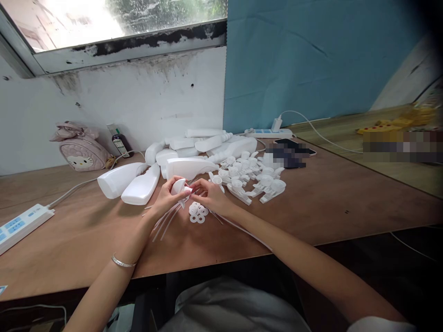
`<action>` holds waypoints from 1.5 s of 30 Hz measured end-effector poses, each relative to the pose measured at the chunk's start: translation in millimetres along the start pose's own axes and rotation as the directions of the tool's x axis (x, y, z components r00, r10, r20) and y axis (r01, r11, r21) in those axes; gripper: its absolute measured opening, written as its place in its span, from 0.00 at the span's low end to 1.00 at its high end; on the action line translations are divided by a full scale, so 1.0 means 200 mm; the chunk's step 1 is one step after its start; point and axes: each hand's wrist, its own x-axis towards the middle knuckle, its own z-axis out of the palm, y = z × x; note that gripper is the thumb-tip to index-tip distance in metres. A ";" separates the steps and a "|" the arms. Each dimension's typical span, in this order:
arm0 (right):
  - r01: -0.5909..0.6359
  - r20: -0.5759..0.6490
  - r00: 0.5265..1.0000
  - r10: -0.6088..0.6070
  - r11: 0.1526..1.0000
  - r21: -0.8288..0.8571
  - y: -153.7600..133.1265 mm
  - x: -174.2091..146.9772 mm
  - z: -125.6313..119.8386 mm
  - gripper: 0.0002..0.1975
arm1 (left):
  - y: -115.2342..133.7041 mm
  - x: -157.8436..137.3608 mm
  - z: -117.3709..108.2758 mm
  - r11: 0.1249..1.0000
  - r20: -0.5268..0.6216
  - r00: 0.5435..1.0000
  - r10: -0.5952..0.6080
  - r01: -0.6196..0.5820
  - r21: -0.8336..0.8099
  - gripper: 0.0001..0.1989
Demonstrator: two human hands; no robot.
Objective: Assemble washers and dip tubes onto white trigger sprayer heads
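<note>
A white trigger sprayer head (pixel 179 186) is gripped in my left hand (pixel 169 196), fingers wrapped round its body. My right hand (pixel 209 193) meets it at the collar end, thumb and fingers pinched together; what they hold is too small to tell. Just below both hands lies a small pile of white ring washers (pixel 198 211). Thin clear dip tubes (pixel 166 223) are spread on the table under my hands. More white sprayer heads (pixel 238 184) lie heaped to the right of my right hand. White plastic bottles (pixel 141 185) lie on their sides beyond my hands.
The brown table (pixel 104 244) carries a power strip (pixel 24 226) at left and another power strip (pixel 270 133) at the back. A pink bag (pixel 83 152) and a dark bottle (pixel 121 143) stand by the wall. A phone (pixel 294 146) lies at the back right.
</note>
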 end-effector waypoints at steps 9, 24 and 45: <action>0.078 -0.039 0.996 -0.086 0.984 -0.161 0.02 -0.01 0.02 0.09 | 0.00 -0.01 0.01 0.999 0.071 0.997 0.033 -0.033 0.005 0.21; 0.151 -0.041 0.984 -0.175 0.930 -0.336 0.04 -0.02 0.03 0.06 | -0.01 0.00 0.01 0.999 0.080 0.996 0.033 -0.035 0.031 0.23; 0.218 -0.037 0.966 -0.255 0.885 -0.411 0.03 -0.02 0.04 0.09 | -0.04 0.00 0.01 0.995 0.032 0.998 0.049 -0.052 0.084 0.21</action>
